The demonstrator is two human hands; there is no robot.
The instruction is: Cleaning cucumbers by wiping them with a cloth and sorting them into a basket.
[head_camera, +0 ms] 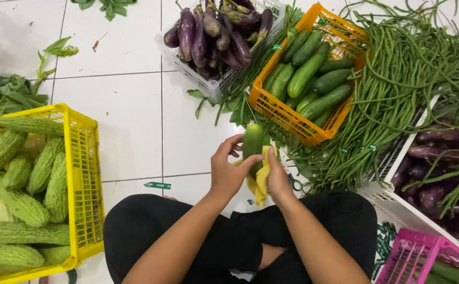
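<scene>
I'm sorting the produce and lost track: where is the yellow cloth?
In the head view, the yellow cloth is at centre, in the right hand against the cucumber held by the left hand.

I can't see the lower half of the cucumber (252, 141); my left hand (228, 169) and a yellow cloth (261, 180) cover it. The yellow crate (84, 173) and pink crate (413, 256) run off the frame edges.
</scene>
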